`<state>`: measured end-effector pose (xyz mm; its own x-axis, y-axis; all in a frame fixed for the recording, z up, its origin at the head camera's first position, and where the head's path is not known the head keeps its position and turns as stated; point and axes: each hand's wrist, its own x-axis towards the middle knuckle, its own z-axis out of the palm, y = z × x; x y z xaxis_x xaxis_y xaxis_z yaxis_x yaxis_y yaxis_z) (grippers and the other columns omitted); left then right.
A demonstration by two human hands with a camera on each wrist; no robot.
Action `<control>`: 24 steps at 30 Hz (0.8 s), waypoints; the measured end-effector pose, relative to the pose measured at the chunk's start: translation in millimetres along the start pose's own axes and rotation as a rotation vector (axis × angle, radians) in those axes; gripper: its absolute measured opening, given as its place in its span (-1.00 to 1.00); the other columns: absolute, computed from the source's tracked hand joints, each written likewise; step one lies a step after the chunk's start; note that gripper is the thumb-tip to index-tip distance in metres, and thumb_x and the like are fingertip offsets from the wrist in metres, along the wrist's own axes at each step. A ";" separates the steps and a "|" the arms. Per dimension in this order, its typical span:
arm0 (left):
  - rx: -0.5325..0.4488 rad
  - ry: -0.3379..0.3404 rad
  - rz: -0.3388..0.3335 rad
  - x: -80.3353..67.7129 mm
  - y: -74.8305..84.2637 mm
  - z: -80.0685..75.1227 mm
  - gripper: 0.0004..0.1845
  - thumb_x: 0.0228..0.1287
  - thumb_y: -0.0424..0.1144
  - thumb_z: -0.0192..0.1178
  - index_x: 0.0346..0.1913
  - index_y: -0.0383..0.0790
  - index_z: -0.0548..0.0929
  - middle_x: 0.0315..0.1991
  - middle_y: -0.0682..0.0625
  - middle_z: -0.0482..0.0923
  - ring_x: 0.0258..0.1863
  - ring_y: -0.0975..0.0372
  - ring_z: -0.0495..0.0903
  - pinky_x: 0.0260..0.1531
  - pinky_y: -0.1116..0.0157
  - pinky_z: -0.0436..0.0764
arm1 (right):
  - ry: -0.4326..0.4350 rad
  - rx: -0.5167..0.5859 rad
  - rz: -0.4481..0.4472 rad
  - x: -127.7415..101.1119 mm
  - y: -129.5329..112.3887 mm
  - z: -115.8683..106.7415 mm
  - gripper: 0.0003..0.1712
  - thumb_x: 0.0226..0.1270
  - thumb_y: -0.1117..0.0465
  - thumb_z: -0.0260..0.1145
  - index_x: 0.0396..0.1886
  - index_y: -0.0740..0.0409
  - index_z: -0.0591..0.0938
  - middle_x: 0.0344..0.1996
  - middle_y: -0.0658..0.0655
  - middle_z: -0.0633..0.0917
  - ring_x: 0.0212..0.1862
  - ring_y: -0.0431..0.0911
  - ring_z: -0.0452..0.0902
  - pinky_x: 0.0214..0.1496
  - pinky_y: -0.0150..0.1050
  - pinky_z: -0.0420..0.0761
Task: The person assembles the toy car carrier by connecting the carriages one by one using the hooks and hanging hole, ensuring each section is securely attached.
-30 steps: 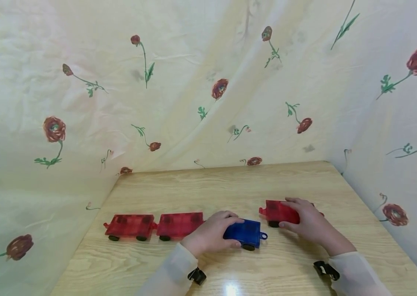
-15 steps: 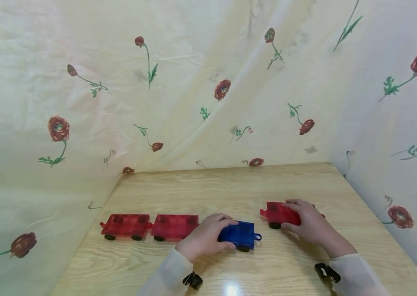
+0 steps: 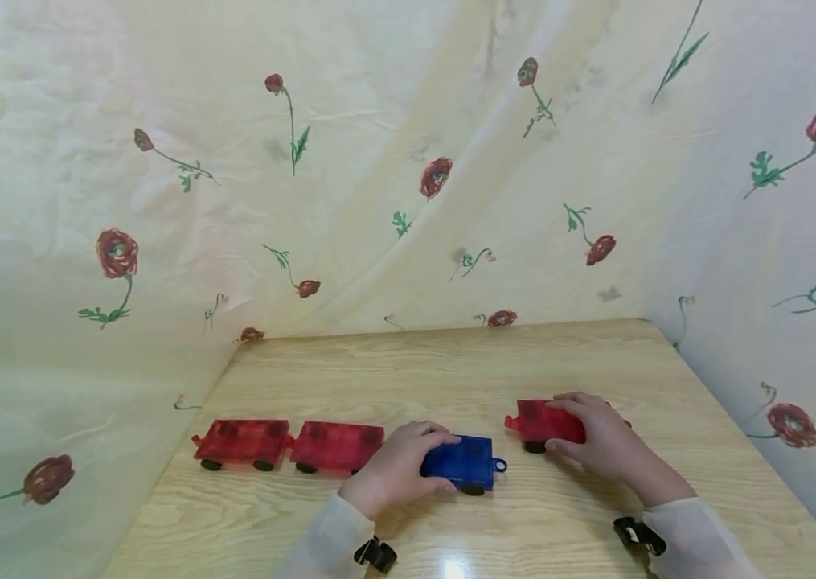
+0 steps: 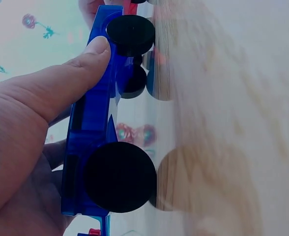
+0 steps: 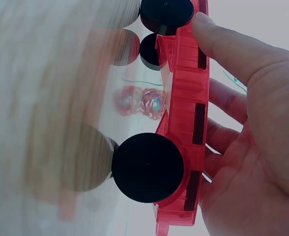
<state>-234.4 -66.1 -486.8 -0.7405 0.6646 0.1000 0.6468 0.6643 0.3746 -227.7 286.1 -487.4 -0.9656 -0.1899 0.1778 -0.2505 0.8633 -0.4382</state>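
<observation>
While both hands rest on the wooden table [image 3: 393, 362], each grips a toy wagon. Left hand [image 3: 395, 469] curls round the near end of a blue wagon [image 3: 465, 463], thumb along its side in the left wrist view; its black wheels [image 4: 120, 177] sit on the tabletop. Blue wagon's hook end points toward the right hand. Right hand [image 3: 606, 438] wraps a red wagon [image 3: 541, 421], fingers over the top, thumb on the side; wheels down as well. A bare gap of table lies between the two held wagons. To the left, two more red wagons [image 3: 288, 444] stand end to end, the nearer just beside the left hand. Flowered cloth [image 3: 408, 161] hangs behind and along both sides of the table.
</observation>
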 end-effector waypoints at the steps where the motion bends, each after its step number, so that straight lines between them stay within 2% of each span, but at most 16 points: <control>1: 0.000 0.003 -0.004 -0.6 -0.5 0.3 -0.28 0.05 0.32 0.26 0.33 0.35 0.39 0.22 0.31 0.33 0.25 0.24 0.30 0.20 0.07 0.38 | 0.001 -0.001 -0.001 0.0 0.3 0.3 -0.17 -0.03 -0.15 0.55 0.26 0.02 0.53 0.21 0.19 0.46 0.20 0.21 0.29 0.01 0.27 0.48; 8: -0.023 0.018 -0.040 -3.5 -0.5 -1.6 -0.24 0.00 0.32 0.32 0.33 0.37 0.39 0.18 0.34 0.36 0.22 0.27 0.31 0.16 0.08 0.42 | 0.008 -0.001 -0.012 -0.5 0.3 1.2 -0.19 -0.03 -0.19 0.54 0.23 -0.01 0.55 0.17 0.16 0.48 0.16 0.20 0.34 -0.05 0.23 0.54; 16: -0.052 0.026 -0.028 -3.7 0.0 -2.9 -0.33 0.02 0.27 0.34 0.27 0.32 0.48 0.18 0.34 0.34 0.22 0.30 0.30 0.17 0.13 0.42 | 0.010 0.008 -0.021 -1.2 1.4 0.1 -0.22 -0.06 -0.19 0.55 0.19 -0.05 0.57 0.13 0.11 0.51 0.12 0.17 0.38 -0.06 0.18 0.56; 24: -0.062 0.047 -0.008 -3.2 -0.9 -0.8 -0.32 0.04 0.24 0.35 0.29 0.31 0.45 0.18 0.34 0.33 0.21 0.31 0.29 0.16 0.12 0.43 | 0.014 0.045 -0.092 -1.5 2.4 -1.9 -0.30 -0.14 -0.10 0.62 0.07 -0.05 0.63 0.04 -0.01 0.56 0.04 0.04 0.44 -0.02 0.05 0.54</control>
<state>-232.8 -69.1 -486.7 -0.7545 0.6414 0.1391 0.6291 0.6466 0.4315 -226.7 289.4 -487.1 -0.9375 -0.2602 0.2311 -0.3409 0.8208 -0.4584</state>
